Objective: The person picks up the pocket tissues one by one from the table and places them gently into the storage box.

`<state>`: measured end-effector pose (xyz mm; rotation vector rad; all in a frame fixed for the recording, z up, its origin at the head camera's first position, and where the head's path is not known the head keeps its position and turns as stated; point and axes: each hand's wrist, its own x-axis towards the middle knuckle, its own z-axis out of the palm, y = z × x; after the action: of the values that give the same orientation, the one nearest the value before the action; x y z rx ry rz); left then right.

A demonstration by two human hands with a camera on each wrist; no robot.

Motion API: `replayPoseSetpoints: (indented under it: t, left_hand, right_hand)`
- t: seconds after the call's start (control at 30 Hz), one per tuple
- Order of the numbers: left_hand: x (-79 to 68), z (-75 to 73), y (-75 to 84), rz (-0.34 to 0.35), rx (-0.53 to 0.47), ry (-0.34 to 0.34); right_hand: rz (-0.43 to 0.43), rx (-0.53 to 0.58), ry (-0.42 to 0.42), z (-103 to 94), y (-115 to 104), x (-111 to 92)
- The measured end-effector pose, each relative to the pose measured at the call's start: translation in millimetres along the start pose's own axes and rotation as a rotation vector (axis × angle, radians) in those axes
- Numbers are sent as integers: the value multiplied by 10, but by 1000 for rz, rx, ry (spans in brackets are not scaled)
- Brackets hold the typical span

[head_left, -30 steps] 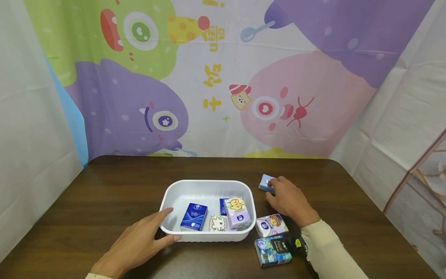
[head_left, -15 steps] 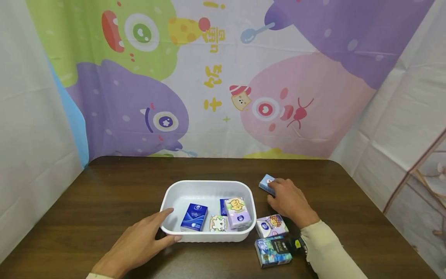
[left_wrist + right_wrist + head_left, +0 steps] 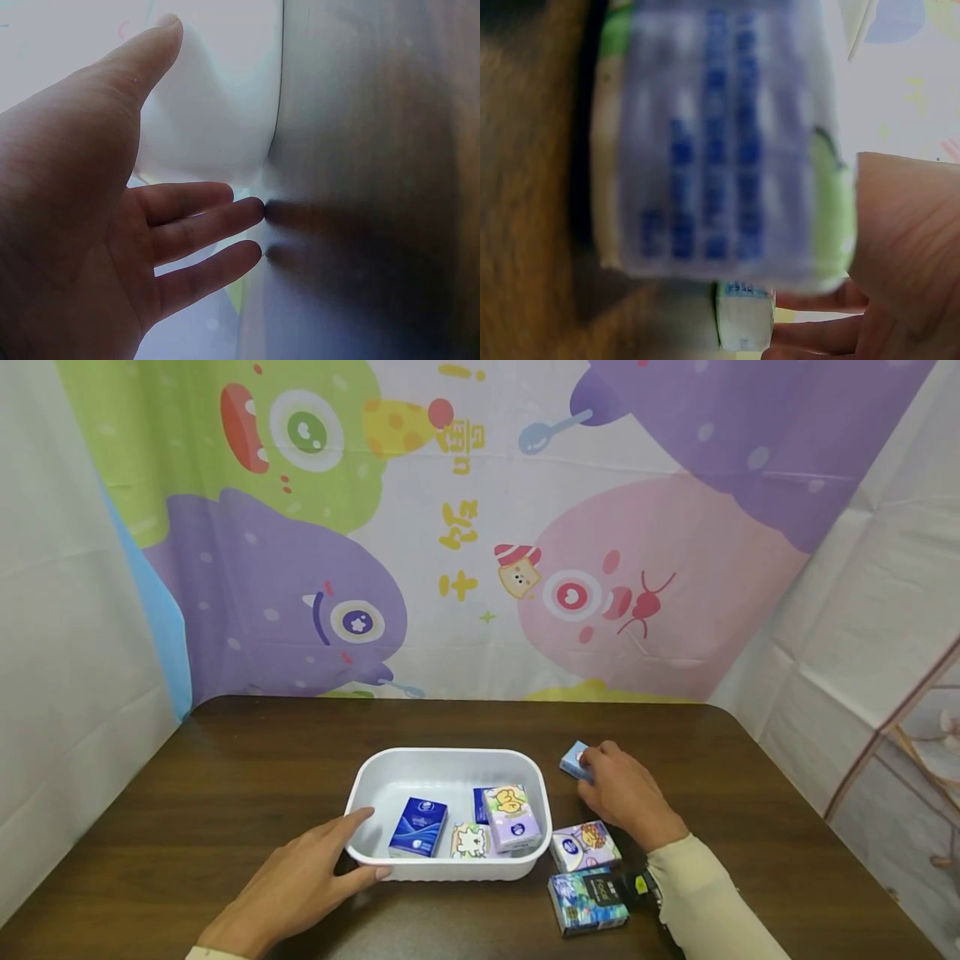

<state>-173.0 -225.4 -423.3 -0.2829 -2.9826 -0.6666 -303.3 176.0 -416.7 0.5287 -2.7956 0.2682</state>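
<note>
In the head view, the white tub (image 3: 447, 869) sits on my dark wood-grained desk (image 3: 187, 827). Inside lie a dark blue pack (image 3: 417, 827), a second blue pack (image 3: 478, 806) mostly covered, a pack with a white figure (image 3: 470, 841) and, overlapping those last two, a lilac pack with a yellow figure (image 3: 512, 817). The light blue pack (image 3: 573, 761) is on the desk, beyond the tub's back right corner, with my right hand (image 3: 628, 795) grasping its near end, fingers curled over it. Between my right forearm and the tub's right side sit a purple pack (image 3: 585, 846) and, nearer me, a blue-green pack (image 3: 587, 906), partly hidden by a black strap (image 3: 637, 887). My left hand (image 3: 288, 885) is slack at the tub's left end, grasping nothing, thumb and forefinger against its rim. The tub is smooth and round-cornered; the packs are flat blocks in shiny printed wrap. A cartoon-printed cloth (image 3: 465, 635) hangs behind, softly creased.

In the left wrist view, my fingers spread loosely beside the tub's pale, glossy wall, tips near the desk.

In the right wrist view, a blurred purple-sided pack with blue print fills the foreground, blocking most of the light blue pack and my fingers at it.
</note>
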Motion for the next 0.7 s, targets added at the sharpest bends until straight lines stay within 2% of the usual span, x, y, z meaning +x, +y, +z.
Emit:
replayPoseSetpoints:
  t: [0.33,0.7]
  left_hand:
    - [-15,-8,-7,4,5,-3]
    - [-15,-5,0,1,6,1]
  right_hand:
    - [-3,-38,6,5,7,-5]
    - [50,-8,-5,16,6,-27]
